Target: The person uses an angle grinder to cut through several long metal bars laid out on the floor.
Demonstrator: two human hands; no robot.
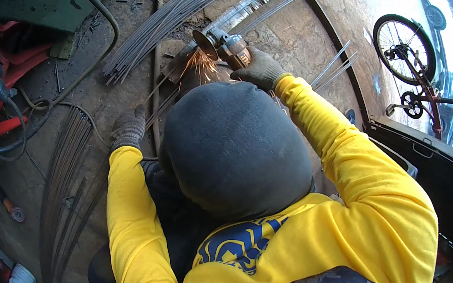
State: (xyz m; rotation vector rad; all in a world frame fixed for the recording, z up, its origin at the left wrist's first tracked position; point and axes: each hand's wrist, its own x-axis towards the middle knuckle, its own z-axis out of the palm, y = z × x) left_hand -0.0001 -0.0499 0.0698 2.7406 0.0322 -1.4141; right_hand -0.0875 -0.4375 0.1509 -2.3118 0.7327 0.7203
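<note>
Head view: an orange-and-dark angle grinder point(238, 52) with a silver metal front is at upper centre, just beyond the dark-covered head point(233, 146). Its thin, round, dark disc point(205, 45) stands on edge, with bright orange sparks point(200, 64) fanning out below it. The right grip point(260, 70), in a grey-brown knitted glove, is clenched around the grinder's body. The left grip point(129, 126), in a grey knitted glove, is beside slender metal rods point(163, 109); whether it grasps them I cannot tell. Farther out, a bundle of long grey rods point(160, 24) lies on the brown stained floor point(288, 43).
</note>
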